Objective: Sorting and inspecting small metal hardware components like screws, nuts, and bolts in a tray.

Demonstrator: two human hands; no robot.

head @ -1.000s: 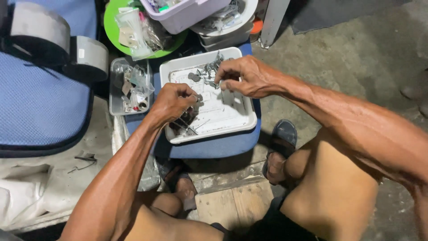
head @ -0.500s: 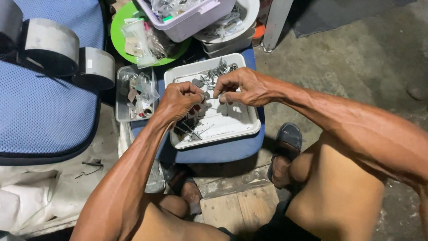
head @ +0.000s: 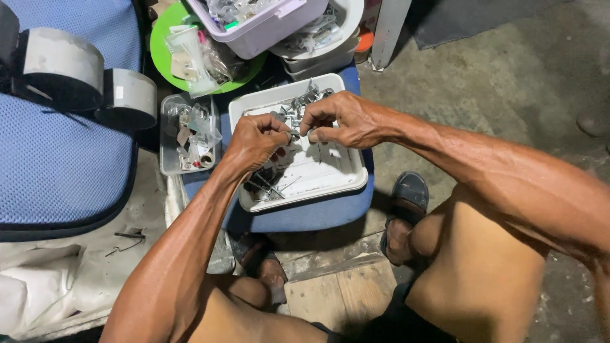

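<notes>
A white rectangular tray [head: 330, 184] rests on a blue padded stool [head: 305, 216] in front of me, with several small metal parts and screws [head: 305, 100] in it. My left hand [head: 254, 143] and my right hand [head: 343, 121] meet above the tray's middle. Both pinch the same small metal part [head: 295, 134] between thumb and fingertips. More thin metal pieces [head: 270, 187] lie under my left hand.
A clear box of small parts [head: 187, 136] sits left of the tray. A green plate [head: 162, 44] with plastic bags, a pale tub [head: 267, 28] and white bowls [head: 330, 38] stand behind. A blue chair cushion [head: 57, 165] with grey tape rolls [head: 63, 63] lies left. My sandalled feet [head: 406, 209] rest below.
My two hands have come closer together over the tray and now touch at the fingertips. The view has shifted slightly, so the tray sits lower in frame.
</notes>
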